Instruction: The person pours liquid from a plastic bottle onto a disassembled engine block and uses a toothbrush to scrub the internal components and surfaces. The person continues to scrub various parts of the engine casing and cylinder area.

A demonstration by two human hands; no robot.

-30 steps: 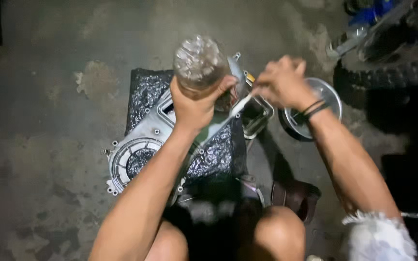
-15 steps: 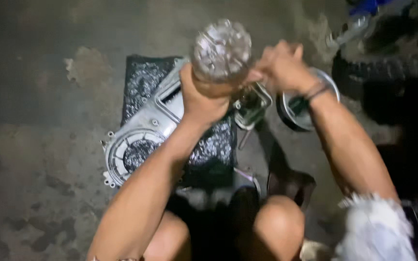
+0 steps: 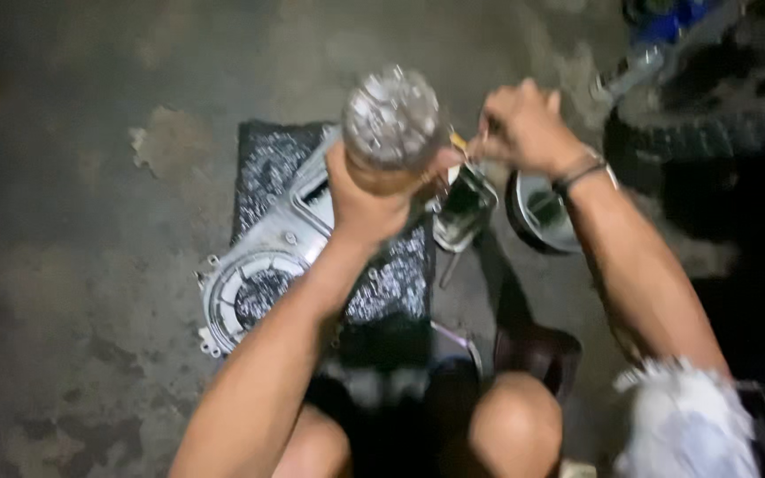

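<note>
We have the bottle (image 3: 391, 119) raised in our left hand (image 3: 369, 199), grip wrapped tight round its lower body, above the metal cover (image 3: 258, 265) that lies on the dark mat (image 3: 267, 164) on the floor (image 3: 73, 106). Our right hand (image 3: 524, 128) is pinched shut on something small beside the bottle — too blurred to name. To do this well, we judge it best to keep the bottle steady and work the small piece with the right wrist alone. Room is tight on the right: a round metal part (image 3: 542, 212) and a tyre (image 3: 710, 124) sit close. The floor to the left is open.
</note>
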